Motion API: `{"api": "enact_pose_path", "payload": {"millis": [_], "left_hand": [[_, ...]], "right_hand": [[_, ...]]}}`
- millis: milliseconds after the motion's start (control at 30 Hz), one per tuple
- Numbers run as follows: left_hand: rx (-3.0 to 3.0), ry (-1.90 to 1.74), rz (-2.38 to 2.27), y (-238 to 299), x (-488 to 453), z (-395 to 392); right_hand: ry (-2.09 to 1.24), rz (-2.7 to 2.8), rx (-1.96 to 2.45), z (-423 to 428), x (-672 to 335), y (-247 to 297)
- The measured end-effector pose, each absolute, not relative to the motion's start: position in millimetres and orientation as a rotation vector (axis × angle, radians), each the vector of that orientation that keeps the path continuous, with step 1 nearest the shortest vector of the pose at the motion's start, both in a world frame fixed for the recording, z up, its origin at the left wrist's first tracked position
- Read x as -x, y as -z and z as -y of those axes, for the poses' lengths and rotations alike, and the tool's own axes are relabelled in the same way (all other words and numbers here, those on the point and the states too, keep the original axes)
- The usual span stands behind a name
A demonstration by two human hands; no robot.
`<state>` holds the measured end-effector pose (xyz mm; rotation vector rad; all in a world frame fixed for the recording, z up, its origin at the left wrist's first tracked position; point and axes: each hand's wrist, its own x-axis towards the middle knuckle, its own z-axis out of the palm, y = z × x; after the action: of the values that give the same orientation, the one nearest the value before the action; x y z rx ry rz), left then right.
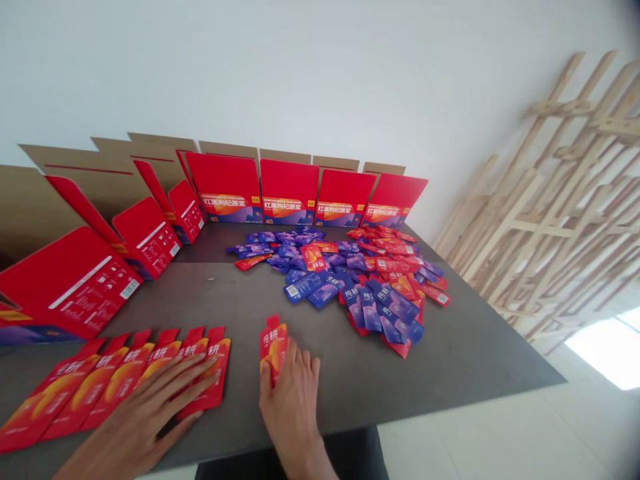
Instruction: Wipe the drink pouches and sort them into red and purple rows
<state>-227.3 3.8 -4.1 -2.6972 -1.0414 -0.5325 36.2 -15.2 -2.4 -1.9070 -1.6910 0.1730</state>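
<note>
My left hand (145,407) lies flat with its fingers spread across a row of overlapping red sachets (125,373), its fingertips reaching the sachets at the right end of the row. My right hand (293,393) grips a single red sachet (274,347) at its lower part, on the dark tabletop, and the fingers hide part of it. Farther off lies a loose heap of blue sachets (310,280) and red sachets (395,267), mixed together and partly overlapping.
Several open red cartons (290,193) with raised lids and tan cardboard flaps stand along the far and left table edges. The dark table (450,360) ends in a corner at the right, above a pale floor. Wooden lattice frames (555,200) lean against the white wall.
</note>
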Motion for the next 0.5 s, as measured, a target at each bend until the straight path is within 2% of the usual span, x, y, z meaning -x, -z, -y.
{"api": "enact_pose_path", "payload": {"millis": [200,500], "left_hand": [[2.662,0.542,1.011,2.2,223.2,-4.1],[2.667,0.628,1.024,6.8,226.5,-2.5]], "right_hand": [[0.012,1.758,1.869,23.4,22.9,35.8],[-0.087,1.806,1.836,25.7,47.4,33.8]]}}
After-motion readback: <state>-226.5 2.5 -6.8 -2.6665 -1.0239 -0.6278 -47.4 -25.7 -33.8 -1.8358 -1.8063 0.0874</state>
